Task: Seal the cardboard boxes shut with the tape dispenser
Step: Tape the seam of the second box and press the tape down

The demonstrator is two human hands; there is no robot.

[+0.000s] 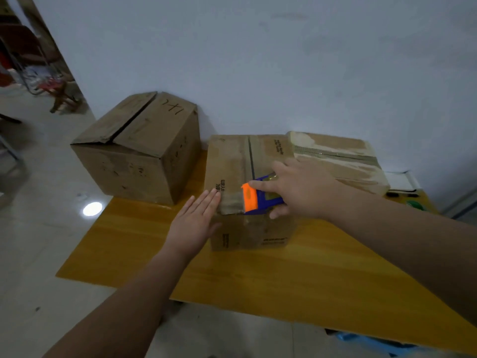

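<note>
Lowest in frame, left forearm rising from the bottom left corner, right forearm from the right edge. Left hand at centre, flat, fingers straight and together, fingertips pressed on the near left top edge of the box. Right hand just right of it, gripping the blue-and-orange dispenser: forefinger stretched onto the orange end, thumb beneath. Dispenser on the box top, at the near end of the seam, glossy tape beside it. Box on a yellow table. Right box just beside it, seam taped. Left box at upper left, flaps shut, well apart from both hands.
</note>
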